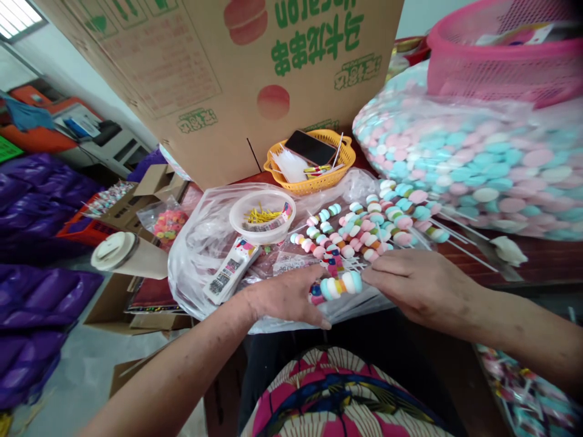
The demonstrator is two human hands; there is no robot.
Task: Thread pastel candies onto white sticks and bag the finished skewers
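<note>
A marshmallow skewer (340,285) of pale blue, white and orange discs lies crosswise between my two hands, with a printed red and blue piece at its left end. My left hand (286,297) is closed around that left end, thumb below. My right hand (405,285) has its fingers pressed together at the right end; what exactly they pinch there is hidden. Just beyond my hands, several more marshmallow skewers (359,233) lie in a pile, their white sticks pointing right. A stack of printed cards (231,270) is to the left of my left hand.
A white bowl (263,212) holds yellow twist ties. Behind it is a yellow basket (300,185) with a phone. A big bag of marshmallow discs (473,158) carries a pink basket (501,67). A cardboard box (218,79) stands behind; a lidded cup (132,255) is left.
</note>
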